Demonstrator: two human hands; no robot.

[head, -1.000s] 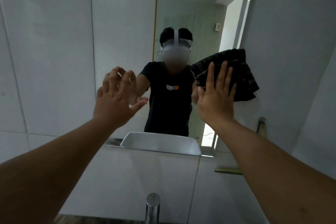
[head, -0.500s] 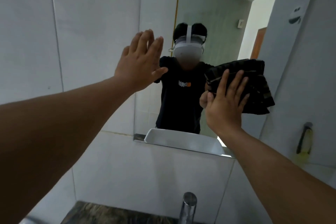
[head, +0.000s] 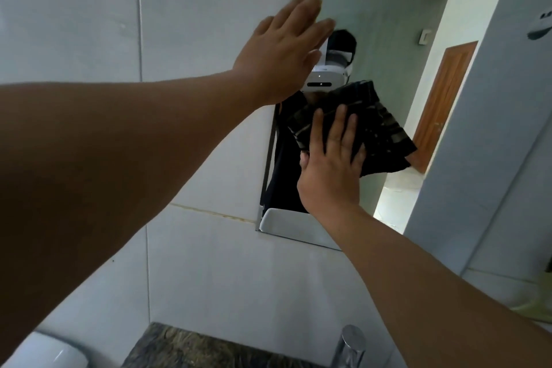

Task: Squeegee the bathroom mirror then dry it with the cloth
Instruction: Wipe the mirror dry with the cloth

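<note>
Right hand: my right hand (head: 330, 170) lies flat, fingers spread, pressing the dark cloth (head: 378, 131) against the mirror (head: 397, 48); nothing is gripped.
Cloth: folded, under my fingertips, spreading up and to the right of them, mid-mirror.
Left hand: my left hand (head: 282, 51) is open, fingers together, empty, at the mirror's upper left edge, above the cloth and apart from it.
Below: a chrome tap (head: 349, 345) beside the table (head: 191, 349).

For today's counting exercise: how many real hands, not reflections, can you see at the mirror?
2. The left hand is raised, fingers spread, at the mirror's upper-left edge. The right hand is lower, pressing the dark cloth flat on the glass.
</note>
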